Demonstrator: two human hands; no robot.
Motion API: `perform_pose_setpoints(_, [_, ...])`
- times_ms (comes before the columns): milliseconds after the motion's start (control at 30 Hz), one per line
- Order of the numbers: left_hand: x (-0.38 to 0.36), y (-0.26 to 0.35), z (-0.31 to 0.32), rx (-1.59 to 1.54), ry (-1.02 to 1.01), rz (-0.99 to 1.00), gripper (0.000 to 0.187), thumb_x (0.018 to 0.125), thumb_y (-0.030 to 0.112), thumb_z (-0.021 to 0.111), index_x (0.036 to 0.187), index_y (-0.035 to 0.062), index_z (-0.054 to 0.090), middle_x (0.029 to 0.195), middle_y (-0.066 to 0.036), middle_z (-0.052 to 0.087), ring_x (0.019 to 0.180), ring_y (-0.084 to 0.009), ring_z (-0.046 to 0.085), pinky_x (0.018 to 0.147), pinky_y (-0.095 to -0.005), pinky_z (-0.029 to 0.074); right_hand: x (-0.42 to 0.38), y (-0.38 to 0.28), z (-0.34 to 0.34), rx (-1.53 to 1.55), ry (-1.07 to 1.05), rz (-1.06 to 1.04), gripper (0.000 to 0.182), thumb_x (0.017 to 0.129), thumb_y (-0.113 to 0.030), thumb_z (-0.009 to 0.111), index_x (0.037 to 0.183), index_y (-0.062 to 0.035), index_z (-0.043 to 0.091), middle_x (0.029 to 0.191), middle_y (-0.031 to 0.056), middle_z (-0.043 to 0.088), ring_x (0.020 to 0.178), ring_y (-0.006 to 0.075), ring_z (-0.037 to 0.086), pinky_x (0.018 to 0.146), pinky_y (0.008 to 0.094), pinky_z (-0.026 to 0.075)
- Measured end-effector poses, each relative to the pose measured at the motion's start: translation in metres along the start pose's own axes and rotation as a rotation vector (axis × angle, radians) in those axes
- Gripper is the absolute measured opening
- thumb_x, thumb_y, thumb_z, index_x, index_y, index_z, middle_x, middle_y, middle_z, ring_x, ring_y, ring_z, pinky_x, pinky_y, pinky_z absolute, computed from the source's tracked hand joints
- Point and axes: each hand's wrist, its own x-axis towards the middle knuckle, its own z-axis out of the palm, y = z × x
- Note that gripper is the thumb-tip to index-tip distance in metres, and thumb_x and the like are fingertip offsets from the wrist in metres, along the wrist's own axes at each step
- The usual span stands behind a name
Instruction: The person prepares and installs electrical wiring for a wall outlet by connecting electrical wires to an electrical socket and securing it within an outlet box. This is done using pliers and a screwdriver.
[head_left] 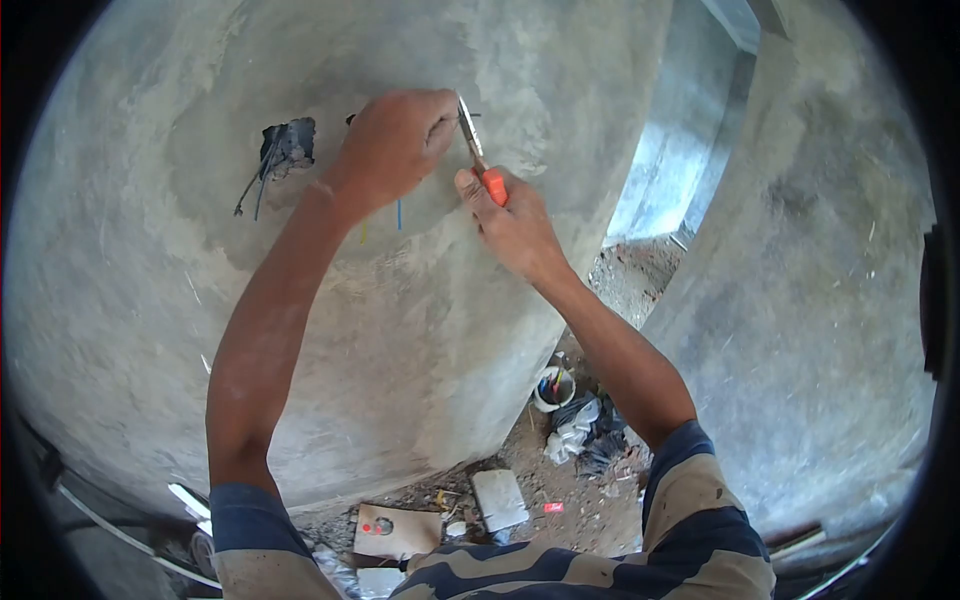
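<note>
My left hand (398, 142) is raised against the grey wall with its fingers pinched together; the hand itself hides most of what they grip. A short dark wire end (476, 115) sticks out past its fingertips. My right hand (515, 225) is wrapped around the red handles of a pair of pliers (470, 130). The metal jaws point up and touch or nearly touch the left fingertips and the wire end. Below the left hand hang a blue wire (399, 214) and a yellow wire (363, 232).
Left of my hands, a square hole (290, 143) in the wall (420, 350) has dark wires (263, 180) hanging from it. Down on the dirt floor are a white bucket (553, 389) holding tools, plastic bags (575, 435), a tile (499, 499) and a cardboard piece (400, 540). A doorway (675, 130) opens at right.
</note>
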Motion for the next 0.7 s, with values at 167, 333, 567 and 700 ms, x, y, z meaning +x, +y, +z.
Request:
perform_pose_setpoints(167, [-0.014,0.003,0.020,0.305,0.092,0.156,0.006,0.085,0.007,0.058,0.088,0.0015,0.059,0.078,-0.015,0.060,0.072,-0.0378,0.058,0.061,-0.0420,0.044,-0.023,-0.027,-0.001,0.372,-0.198,0.424,0.052,0.089,-0.059,0.058,0.083,-0.0072,0.053,0.068,-0.0003,0.048,0.061,0.0109,0.050,0.054,0.0269,0.043])
perform_pose_setpoints(333, [-0.006,-0.007,0.001,0.072,0.101,0.133,0.013,0.091,0.012,0.056,0.094,0.0004,0.060,0.074,-0.012,0.058,0.067,-0.0296,0.059,0.060,-0.0368,0.044,-0.014,-0.024,0.004,0.169,-0.093,0.211,0.050,0.089,-0.057,0.059,0.086,-0.0069,0.055,0.067,0.0023,0.051,0.061,0.0152,0.052,0.056,0.0307,0.045])
perform_pose_setpoints(567, [-0.003,-0.033,-0.051,-0.738,-0.184,-0.213,0.020,0.094,0.022,0.056,0.096,0.0033,0.064,0.069,0.001,0.052,0.066,-0.0098,0.042,0.064,-0.0263,0.037,0.051,-0.020,0.008,-0.374,0.355,-0.513,0.035,0.087,-0.038,0.065,0.098,-0.0064,0.058,0.077,0.0136,0.058,0.071,0.0326,0.058,0.065,0.0408,0.047])
perform_pose_setpoints(700, [-0.006,-0.048,-0.060,-0.910,-0.392,-0.199,0.021,0.094,0.024,0.057,0.097,0.0036,0.063,0.074,0.004,0.050,0.068,-0.0078,0.041,0.067,-0.0237,0.035,0.125,-0.032,-0.026,-0.664,0.405,-1.240,0.039,0.071,-0.030,0.075,0.099,-0.0086,0.059,0.091,0.0114,0.061,0.081,0.0295,0.061,0.067,0.0409,0.049])
